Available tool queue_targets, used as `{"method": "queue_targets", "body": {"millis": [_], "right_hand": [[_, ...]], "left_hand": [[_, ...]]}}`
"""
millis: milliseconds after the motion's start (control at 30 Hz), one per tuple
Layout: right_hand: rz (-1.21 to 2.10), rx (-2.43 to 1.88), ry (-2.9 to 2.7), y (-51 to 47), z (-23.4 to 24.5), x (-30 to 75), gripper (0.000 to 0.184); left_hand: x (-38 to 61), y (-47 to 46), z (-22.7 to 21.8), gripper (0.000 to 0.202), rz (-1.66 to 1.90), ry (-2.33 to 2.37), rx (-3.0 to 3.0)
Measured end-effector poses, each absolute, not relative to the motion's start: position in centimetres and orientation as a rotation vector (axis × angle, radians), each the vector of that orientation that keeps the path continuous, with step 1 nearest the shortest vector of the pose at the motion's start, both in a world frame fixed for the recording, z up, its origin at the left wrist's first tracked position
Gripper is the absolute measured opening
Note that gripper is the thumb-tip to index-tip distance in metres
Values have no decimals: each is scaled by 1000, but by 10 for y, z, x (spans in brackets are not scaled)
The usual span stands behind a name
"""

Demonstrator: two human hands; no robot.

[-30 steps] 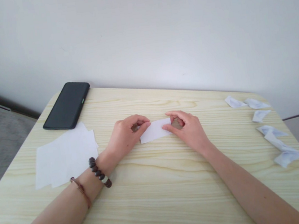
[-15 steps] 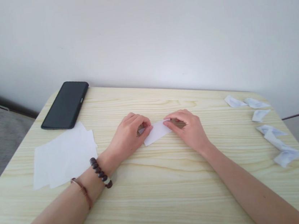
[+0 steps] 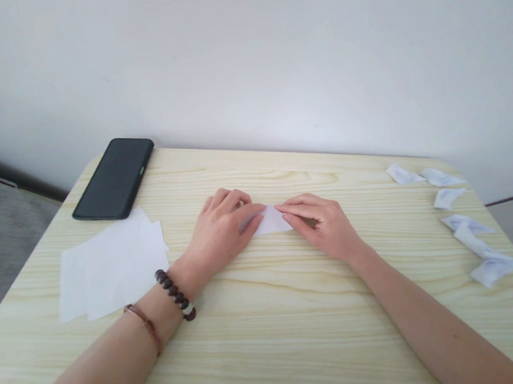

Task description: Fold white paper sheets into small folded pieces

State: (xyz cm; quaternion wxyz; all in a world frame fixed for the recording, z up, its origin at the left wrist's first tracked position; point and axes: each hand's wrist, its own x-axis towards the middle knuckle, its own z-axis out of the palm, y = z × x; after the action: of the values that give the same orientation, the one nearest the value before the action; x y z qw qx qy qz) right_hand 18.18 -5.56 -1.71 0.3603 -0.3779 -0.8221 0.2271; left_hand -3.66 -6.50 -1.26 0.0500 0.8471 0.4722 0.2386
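Note:
Between my hands, low over the middle of the table, is a small folded piece of white paper point(image 3: 272, 221). My left hand point(image 3: 225, 221) pinches its left part between thumb and index finger, the other fingers curled behind. At the right end, my right hand point(image 3: 318, 220) grips the paper with thumb and fingertips, near its top corner. The fingers cover both ends of the paper, so its full outline is hidden.
Flat white paper sheets point(image 3: 111, 266) overlap at the left, beside my left forearm. Behind them lies a black phone point(image 3: 114, 178). Several folded white paper pieces point(image 3: 449, 198) line the right side of the wooden table point(image 3: 274, 339). A white wall point(image 3: 241, 63) borders the back edge.
The paper has turned so its lower edge lies nearly level, and its visible part is now peaked at the top. My right fingertips have moved slightly left, closer to my left hand.

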Motion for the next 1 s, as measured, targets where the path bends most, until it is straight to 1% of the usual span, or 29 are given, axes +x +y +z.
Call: {"method": "queue_targets", "body": {"millis": [133,300,467,700,1000], "right_hand": [[603,-886,-2179,-56,-15,183,25],[511,-833,-2228,-55,-17,182,22],[486,-791,-2254,-53,-19,183,16],[445,-791,-2286,-53,-20,183,13],[361,-812,-2312,-54,-22,182,17]], "left_hand": [[-36,-66,-11,25,720,1439,2556],[-37,-66,-14,22,767,1450,2570],[-38,-64,-14,21,789,1437,2558],[-38,-63,-16,21,811,1415,2536],[-39,-62,-17,21,771,1417,2551]]}}
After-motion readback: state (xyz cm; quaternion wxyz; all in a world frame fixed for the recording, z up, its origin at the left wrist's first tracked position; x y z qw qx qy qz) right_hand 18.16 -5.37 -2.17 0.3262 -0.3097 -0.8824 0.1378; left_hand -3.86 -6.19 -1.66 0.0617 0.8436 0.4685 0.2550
